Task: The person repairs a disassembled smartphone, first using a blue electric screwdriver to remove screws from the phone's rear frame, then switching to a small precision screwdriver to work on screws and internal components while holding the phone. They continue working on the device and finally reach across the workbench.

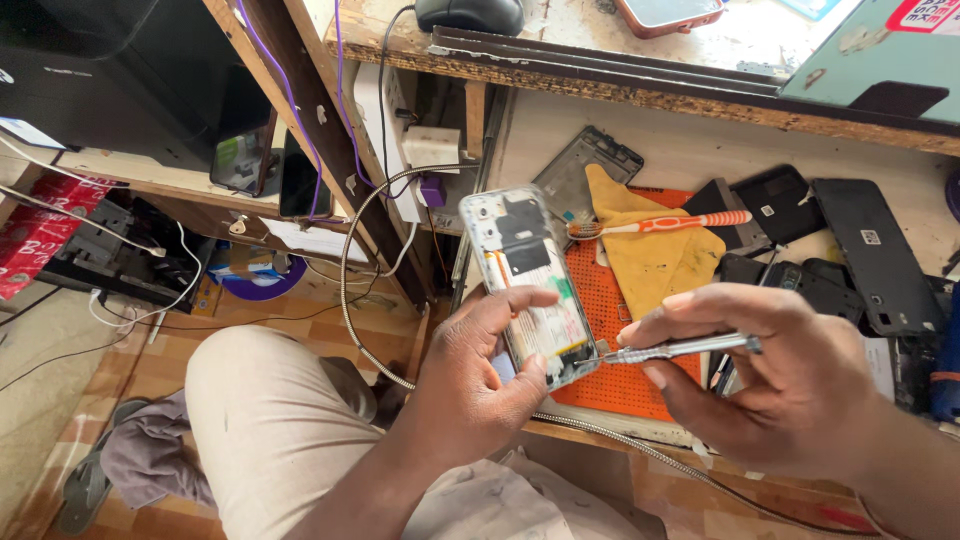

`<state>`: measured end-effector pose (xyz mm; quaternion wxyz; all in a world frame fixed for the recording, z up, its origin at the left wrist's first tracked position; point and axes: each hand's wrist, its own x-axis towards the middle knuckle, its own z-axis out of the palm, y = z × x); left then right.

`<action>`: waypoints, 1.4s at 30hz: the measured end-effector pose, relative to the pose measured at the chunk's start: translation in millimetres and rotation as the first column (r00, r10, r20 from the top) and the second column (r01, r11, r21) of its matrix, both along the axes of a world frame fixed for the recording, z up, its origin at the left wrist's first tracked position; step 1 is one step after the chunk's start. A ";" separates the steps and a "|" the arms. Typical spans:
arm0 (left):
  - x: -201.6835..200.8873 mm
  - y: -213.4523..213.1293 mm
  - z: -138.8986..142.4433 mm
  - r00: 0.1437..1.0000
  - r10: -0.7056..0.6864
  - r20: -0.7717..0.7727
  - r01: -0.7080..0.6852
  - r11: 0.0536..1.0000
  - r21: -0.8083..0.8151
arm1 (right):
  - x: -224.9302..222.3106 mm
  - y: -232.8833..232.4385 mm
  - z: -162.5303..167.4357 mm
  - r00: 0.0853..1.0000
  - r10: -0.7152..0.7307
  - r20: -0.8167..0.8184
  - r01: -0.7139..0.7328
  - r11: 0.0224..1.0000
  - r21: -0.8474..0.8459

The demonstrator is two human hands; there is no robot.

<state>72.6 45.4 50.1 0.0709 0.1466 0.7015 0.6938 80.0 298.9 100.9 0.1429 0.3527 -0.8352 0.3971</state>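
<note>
My left hand (480, 375) grips an opened smartphone (525, 280) with its back cover off, showing the battery and black inner shields. The thumb lies across the phone's middle. My right hand (770, 385) pinches a slim metal screwdriver (680, 348), and its tip touches the phone's lower right corner. Both hands hover above an orange work mat (610, 330) at the front of a low bench.
On the mat lie a yellow cloth (650, 255) and an orange-handled toothbrush (665, 225). Several black phone parts and back covers (870, 250) crowd the right side. A flexible metal hose (350, 260) loops on the left. Cables, phones and boxes fill the shelves at left.
</note>
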 end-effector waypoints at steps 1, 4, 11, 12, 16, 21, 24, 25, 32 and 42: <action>0.0 0.0 -0.9 1.000 0.016 -0.001 -0.016 1.000 -0.018 | -0.6 -1.0 -0.4 1.000 -0.001 -0.024 0.001 1.000 0.031; -0.6 0.0 -3.9 0.998 0.031 -0.063 -0.029 0.999 0.028 | -2.7 -4.0 -2.7 0.997 -0.008 -0.078 0.016 0.995 0.100; -1.6 -0.4 -6.3 0.999 0.004 -0.036 -0.002 0.999 0.042 | -6.3 -8.4 -6.1 0.990 -0.021 -0.143 0.036 0.994 0.106; -1.5 -0.3 -6.0 0.998 0.004 -0.058 -0.002 0.999 0.042 | -6.7 -8.6 -6.2 0.990 -0.017 -0.142 0.032 0.994 0.105; -1.6 0.1 -3.5 0.999 0.014 -0.030 -0.014 1.000 0.007 | -8.4 -9.6 -6.1 0.994 0.016 -0.111 -0.006 0.996 0.085; -2.1 -0.5 -0.3 1.000 0.019 -0.026 -0.019 0.999 -0.030 | -9.2 -10.4 -6.3 0.994 0.042 -0.097 -0.035 0.996 0.076; -2.2 -0.9 1.0 0.999 0.023 -0.027 -0.024 0.999 -0.048 | -8.5 -9.8 -7.6 0.996 0.034 -0.088 -0.027 0.996 0.079; -2.5 -0.8 1.1 0.999 0.023 -0.031 -0.025 0.999 -0.046 | -8.6 -9.3 -8.5 0.995 0.035 -0.092 -0.028 0.996 0.081; -2.8 -0.4 0.3 0.998 0.022 -0.067 -0.024 0.999 -0.036 | -9.3 -6.9 -13.0 0.995 0.054 -0.084 -0.049 0.997 0.064; -3.2 1.0 -3.7 0.997 0.032 -0.077 -0.030 0.999 0.025 | -11.3 -13.4 3.5 0.977 0.111 -0.181 -0.071 0.975 0.212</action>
